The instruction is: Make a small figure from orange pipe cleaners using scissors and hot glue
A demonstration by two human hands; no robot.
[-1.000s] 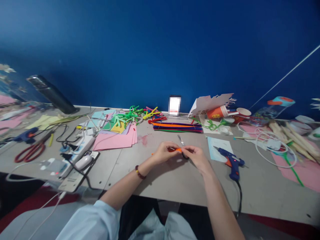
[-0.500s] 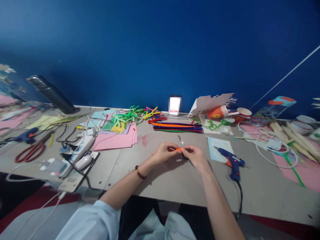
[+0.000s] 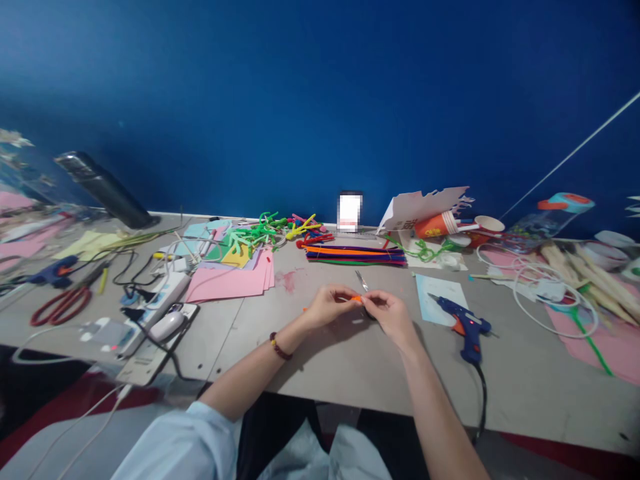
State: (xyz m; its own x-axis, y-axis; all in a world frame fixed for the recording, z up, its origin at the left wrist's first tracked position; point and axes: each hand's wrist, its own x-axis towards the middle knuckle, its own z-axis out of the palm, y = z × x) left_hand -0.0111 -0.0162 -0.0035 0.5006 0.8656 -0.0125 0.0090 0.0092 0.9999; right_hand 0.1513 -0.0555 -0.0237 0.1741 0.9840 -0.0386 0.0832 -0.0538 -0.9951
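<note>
My left hand (image 3: 327, 307) pinches a short orange pipe cleaner (image 3: 356, 300) above the grey tabletop (image 3: 320, 360). My right hand (image 3: 393, 315) meets it from the other side, its fingers around the black handle of small scissors (image 3: 362, 281). The steel blades point up and away from me, close to the orange piece. Fingers hide most of the handle loops and part of the pipe cleaner. A dark beaded bracelet (image 3: 277, 347) circles my left wrist.
A blue hot glue gun (image 3: 463, 330) lies right of my right hand, beside a pale blue sheet (image 3: 435, 298). Ahead lies a bundle of pipe cleaners (image 3: 355, 255). Pink paper (image 3: 225, 283), a power strip (image 3: 165, 300) and red-handled scissors (image 3: 61, 307) lie to the left.
My hands have shifted only slightly, with the orange piece and scissors still between them. Less of the orange piece shows now.
</note>
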